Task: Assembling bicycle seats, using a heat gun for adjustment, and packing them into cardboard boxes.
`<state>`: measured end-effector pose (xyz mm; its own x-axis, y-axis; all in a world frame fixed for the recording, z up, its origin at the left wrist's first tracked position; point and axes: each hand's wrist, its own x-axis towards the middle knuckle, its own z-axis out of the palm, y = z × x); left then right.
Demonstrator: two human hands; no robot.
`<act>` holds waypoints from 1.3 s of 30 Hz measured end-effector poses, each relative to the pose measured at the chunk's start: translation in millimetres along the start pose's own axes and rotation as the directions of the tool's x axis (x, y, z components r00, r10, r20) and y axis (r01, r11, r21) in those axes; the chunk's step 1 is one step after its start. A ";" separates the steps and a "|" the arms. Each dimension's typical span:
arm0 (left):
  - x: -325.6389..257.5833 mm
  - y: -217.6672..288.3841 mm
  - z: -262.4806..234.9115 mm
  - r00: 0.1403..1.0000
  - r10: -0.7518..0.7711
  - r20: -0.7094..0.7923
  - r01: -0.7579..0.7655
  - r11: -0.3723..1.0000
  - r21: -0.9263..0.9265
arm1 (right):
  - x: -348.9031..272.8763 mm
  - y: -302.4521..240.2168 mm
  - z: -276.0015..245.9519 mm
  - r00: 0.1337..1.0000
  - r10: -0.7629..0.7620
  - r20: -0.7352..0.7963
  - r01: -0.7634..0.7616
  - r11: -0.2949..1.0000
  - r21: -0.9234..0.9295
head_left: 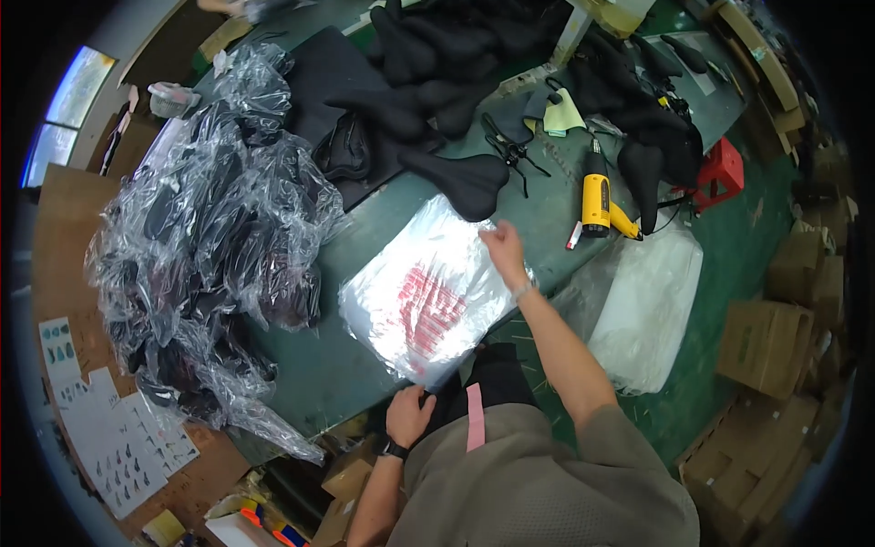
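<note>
A flat stack of clear plastic bags (374,296) with red print lies on the green table in front of me. At its far right corner my right hand (503,251) is closed, thumb and fingers pinching the edge of a bag. My left hand (410,415) is by the stack's near corner, at the table's front edge, with its fingers curled in. What the left fingers hold, if anything, is hidden. Just beyond the stack lies a black bicycle saddle (460,178), its wide end close to the bags.
Plastic-wrapped saddles (219,210) are heaped on the left. More black saddles (410,100) lie at the back. A yellow heat gun (597,201) stands right of black-handled pliers (510,146). Right of the table are a white plastic-wrapped bundle (647,301), a red stool (720,173) and cardboard boxes (766,346).
</note>
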<state>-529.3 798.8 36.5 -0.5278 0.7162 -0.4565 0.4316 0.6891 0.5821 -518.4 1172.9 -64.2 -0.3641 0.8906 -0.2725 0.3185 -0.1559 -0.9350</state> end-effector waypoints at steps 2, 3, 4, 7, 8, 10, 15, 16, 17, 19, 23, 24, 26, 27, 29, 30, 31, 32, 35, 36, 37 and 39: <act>32.8 -10.2 5.5 0.998 0.062 0.005 -0.062 0.998 0.007 | 44.7 2.3 9.4 0.990 0.039 -0.135 -0.037 0.999 0.019; 48.4 -15.5 7.5 0.997 0.078 -0.013 -0.078 0.997 0.029 | 54.1 -0.6 14.3 0.988 0.046 -0.148 -0.044 0.999 0.014; 63.4 -15.5 4.5 0.995 0.095 -0.040 -0.093 0.994 0.049 | 65.3 -5.9 19.0 0.988 0.131 -0.082 -0.128 0.991 0.040; 103.9 -11.6 -5.1 0.988 0.142 0.064 -0.148 0.984 0.101 | 82.1 -3.1 20.4 0.975 0.221 0.020 -0.221 0.958 0.182; 114.3 -3.9 -10.4 0.986 0.139 0.089 -0.144 0.988 0.060 | 81.5 -0.9 21.1 0.969 0.231 0.084 -0.246 0.919 0.309; 134.2 4.8 -22.5 0.990 0.141 0.002 -0.140 0.987 -0.075 | 79.9 -11.7 15.8 0.956 0.263 0.129 -0.291 0.909 0.300; 160.4 62.4 -115.0 0.781 0.257 -0.570 -0.199 0.966 0.162 | 29.1 -90.1 -48.6 0.857 0.164 0.489 -0.248 0.962 0.112; 162.2 71.8 -135.6 0.780 0.313 -0.542 -0.217 0.948 0.234 | 20.3 -106.1 -58.8 0.789 0.172 0.590 -0.258 0.964 0.065; 165.5 77.5 -148.2 0.776 0.369 -0.512 -0.236 0.922 0.307 | 14.8 -118.1 -66.6 0.710 0.177 0.682 -0.261 0.965 0.021; 170.6 107.4 -167.1 0.945 -0.160 0.284 0.214 0.962 -0.171 | 11.4 -121.0 -73.9 0.581 0.193 0.791 -0.214 0.974 -0.080; 154.6 60.4 -64.0 0.935 0.005 0.353 0.286 0.579 -0.764 | 51.4 -113.8 -59.7 0.433 0.290 0.854 -0.190 0.955 -0.228; 147.8 81.8 -63.5 0.897 -0.124 0.425 0.433 0.448 -0.783 | 92.1 -92.9 -60.2 0.668 -0.008 0.744 0.175 0.973 -0.147; 135.0 118.0 -44.7 0.929 -0.244 0.279 0.366 0.480 -0.797 | 191.9 -79.1 -73.2 0.875 -0.336 0.347 0.382 0.921 -0.071; 132.0 130.7 -36.6 0.943 -0.310 0.123 0.281 0.538 -0.795 | 238.7 -89.2 -76.1 0.998 0.029 0.047 -0.025 0.996 -0.085; 137.1 165.7 -27.8 0.930 -0.365 0.038 0.258 0.577 -0.775 | 336.1 -65.4 -83.3 0.875 -0.182 -0.448 0.044 0.952 -0.302; 141.0 183.6 -22.8 0.916 -0.402 0.018 0.244 0.520 -0.819 | 376.5 -57.8 -78.3 0.899 -0.079 -0.431 -0.063 0.950 -0.306; 143.9 200.7 -18.0 0.901 -0.434 0.007 0.231 0.465 -0.855 | 398.4 -47.3 -76.9 0.907 0.029 -0.421 -0.176 0.933 -0.315; 148.0 215.4 -17.4 0.889 -0.458 -0.029 0.209 0.462 -0.862 | 402.5 -51.6 -67.1 0.939 0.116 -0.324 -0.208 0.942 -0.265; 159.8 238.0 -9.9 0.862 -0.506 -0.036 0.188 0.385 -0.904 | 413.7 -66.1 -58.7 0.939 0.310 -0.147 -0.322 0.945 -0.058; 165.0 241.4 -10.4 0.862 -0.505 0.041 0.207 0.276 -0.939 | 412.9 -69.2 -68.2 0.966 0.258 -0.030 -0.254 0.963 0.088; 164.7 247.5 -13.3 0.849 -0.517 0.106 0.220 0.163 -0.962 | 384.2 -93.8 -64.8 0.976 0.191 0.105 -0.211 0.948 0.239; 169.4 265.7 -19.9 0.847 -0.529 0.051 0.145 0.138 -0.980 | 283.6 -167.6 -84.4 0.955 -0.087 0.284 0.028 0.978 0.206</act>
<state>-518.6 1101.0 127.2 -0.6383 0.2481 -0.7287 -0.7335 0.0911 0.6736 -601.2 1487.7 34.3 -0.6240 0.7426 -0.2433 0.1210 -0.2157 -0.9689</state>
